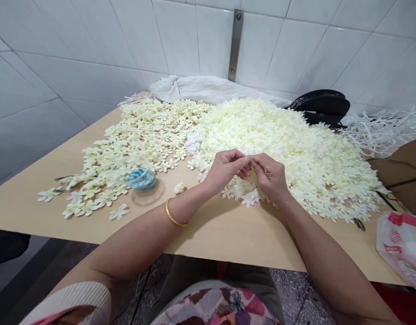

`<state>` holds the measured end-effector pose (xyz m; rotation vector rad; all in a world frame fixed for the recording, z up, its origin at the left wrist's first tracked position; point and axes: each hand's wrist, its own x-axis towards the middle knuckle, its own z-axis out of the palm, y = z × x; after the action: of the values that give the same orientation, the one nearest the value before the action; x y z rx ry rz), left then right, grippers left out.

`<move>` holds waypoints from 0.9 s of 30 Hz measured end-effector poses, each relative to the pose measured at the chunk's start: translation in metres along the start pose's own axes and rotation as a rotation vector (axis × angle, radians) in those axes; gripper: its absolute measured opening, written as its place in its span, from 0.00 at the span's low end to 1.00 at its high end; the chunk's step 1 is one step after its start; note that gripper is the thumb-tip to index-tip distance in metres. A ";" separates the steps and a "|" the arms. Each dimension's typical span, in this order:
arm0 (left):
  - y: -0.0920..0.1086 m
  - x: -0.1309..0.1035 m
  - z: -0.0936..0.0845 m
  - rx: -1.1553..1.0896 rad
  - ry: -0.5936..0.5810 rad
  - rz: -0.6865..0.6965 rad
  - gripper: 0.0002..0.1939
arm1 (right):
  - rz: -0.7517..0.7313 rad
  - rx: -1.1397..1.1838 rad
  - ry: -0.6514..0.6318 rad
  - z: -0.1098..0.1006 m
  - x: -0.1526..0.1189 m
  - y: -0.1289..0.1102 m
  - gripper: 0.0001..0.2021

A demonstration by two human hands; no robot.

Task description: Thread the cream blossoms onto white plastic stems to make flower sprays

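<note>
Where the table (228,239) meets the tiled wall, a white cloth (208,88) lies bunched behind everything else, and the table serves here as the landmark. Across the table's middle and right spreads the big heap (296,144) of cream fabric flowers, piled thick; on the table's left half a thinner scatter (133,144) of the same flowers lies flat, with a few on green stems at its near-left edge. At the table's far right corner sits a black bag (321,106), with a tangle of white strips (384,128) beside it, and a plastic bag (402,248) printed in red hangs off the table's near right edge. Over the table's centre, at the heap's near edge, the left hand (226,169) and right hand (270,178) meet fingertip to fingertip, both pinching one small cream flower (252,170) between them, mostly hidden by the fingers. A gold bangle (172,214) circles the left wrist. A blue-striped roll (142,179) stands on the table just by the scatter, and a single bud (179,188) lies near it.
</note>
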<state>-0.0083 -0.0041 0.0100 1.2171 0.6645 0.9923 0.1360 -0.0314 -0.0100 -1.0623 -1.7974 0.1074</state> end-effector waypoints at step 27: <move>-0.003 0.001 0.004 -0.110 0.098 -0.080 0.07 | 0.043 -0.126 0.070 0.004 -0.004 -0.004 0.08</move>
<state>-0.0039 -0.0047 0.0085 1.0433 0.7208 1.0127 0.1304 -0.0350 -0.0126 -1.1806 -1.7372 -0.0173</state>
